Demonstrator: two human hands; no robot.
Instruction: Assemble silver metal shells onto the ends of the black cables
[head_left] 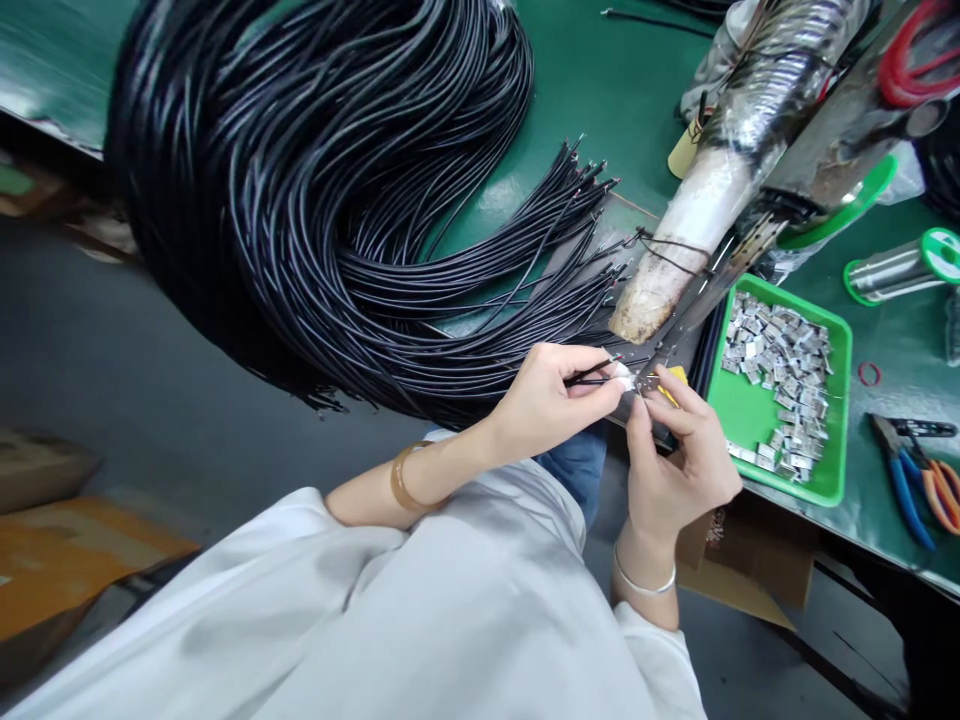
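My left hand [556,398] pinches the end of a black cable [592,372] between thumb and fingers, at the table's front edge. A small white piece shows at its fingertips. Close by on the right, my right hand [679,450] has its thumb and fingers pressed together at the cable's tip; what it grips is too small to make out. A big bundle of black cables [300,200] curves across the table on the left, its stripped ends beside my hands. Right of my right hand, a green tray [841,400] holds many small metal connectors [780,350].
A wrapped duct [679,240] hangs down just above my hands. Solder spools [896,272], a red ring [869,374] and blue-handled pliers [904,490] lie at the right. Red-handled scissors [911,70] are at the upper right. Cardboard boxes [750,570] stand below the table.
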